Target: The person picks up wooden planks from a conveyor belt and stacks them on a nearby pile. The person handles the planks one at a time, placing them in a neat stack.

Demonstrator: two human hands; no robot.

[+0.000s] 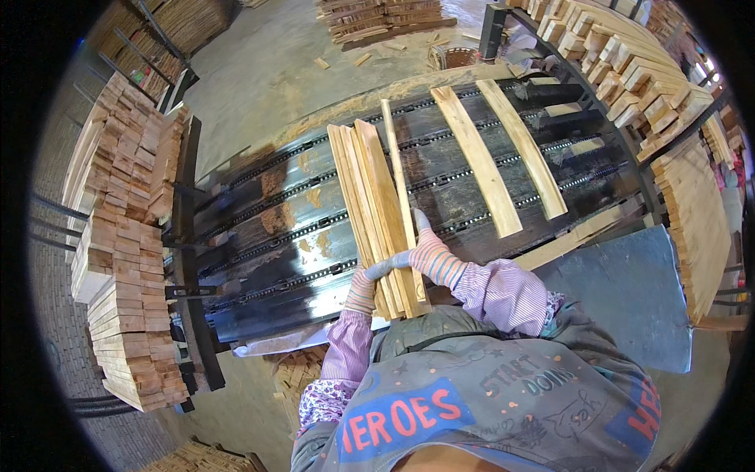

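A bundle of long wooden boards (368,208) lies lengthwise before me, its near end close to my apron. My left hand (362,289), in a striped knit glove with grey fingers, is closed round the bundle's left side near that end. From the right, my right hand (434,256), gloved alike, is closed on a narrow wooden strip (398,169) at the bundle's right edge. Its fingertips meet the left hand's over the boards. Farther right, two separate boards (478,161) (525,149) lie apart on the black chain conveyor (271,244).
Stacked wood blocks (130,259) fill a rack on the left. More stacked timber (621,63) stands at the upper right. A blue-grey sheet (621,291) lies at my right. On the floor beyond the conveyor are a wood pile (381,20) and a basket (458,57).
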